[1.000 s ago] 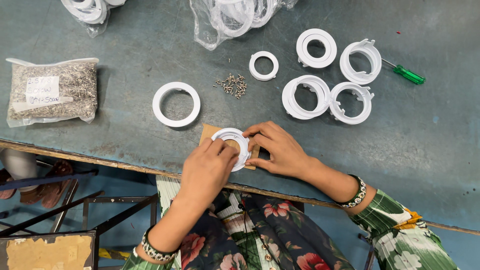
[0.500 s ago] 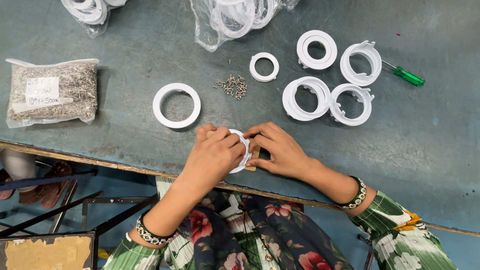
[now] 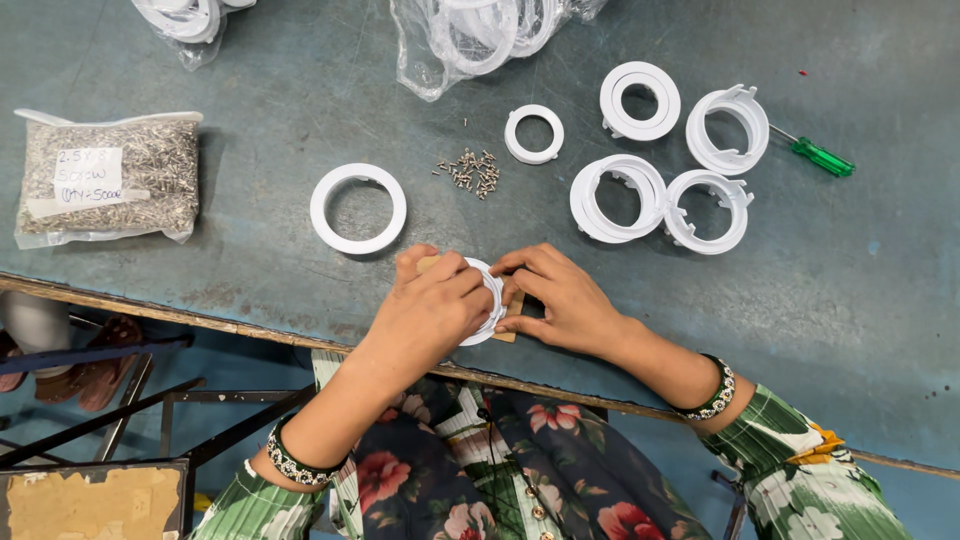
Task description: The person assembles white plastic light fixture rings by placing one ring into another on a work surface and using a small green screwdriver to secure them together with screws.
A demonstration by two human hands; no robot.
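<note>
Left hand (image 3: 430, 305): fingers closed over the ring (image 3: 488, 305), covering most of it.
Right hand (image 3: 560, 300): fingertips pinched on the ring's right edge.
Ring: white, at the table (image 3: 300, 270) edge, lying on a brown card (image 3: 510, 318).
Flat ring (image 3: 358, 208): just beyond the ring, to the left.
Screws (image 3: 468, 172): loose heap farther out.
Screw bag (image 3: 105, 178): far left.
Housings (image 3: 660, 160): beyond, to the right.
Screwdriver (image 3: 822, 157): green, right of the housings.

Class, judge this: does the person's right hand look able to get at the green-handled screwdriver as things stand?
Probably yes. The right hand rests on the same table, and bare surface runs below the white rings towards the screwdriver, though both hands are busy.
</note>
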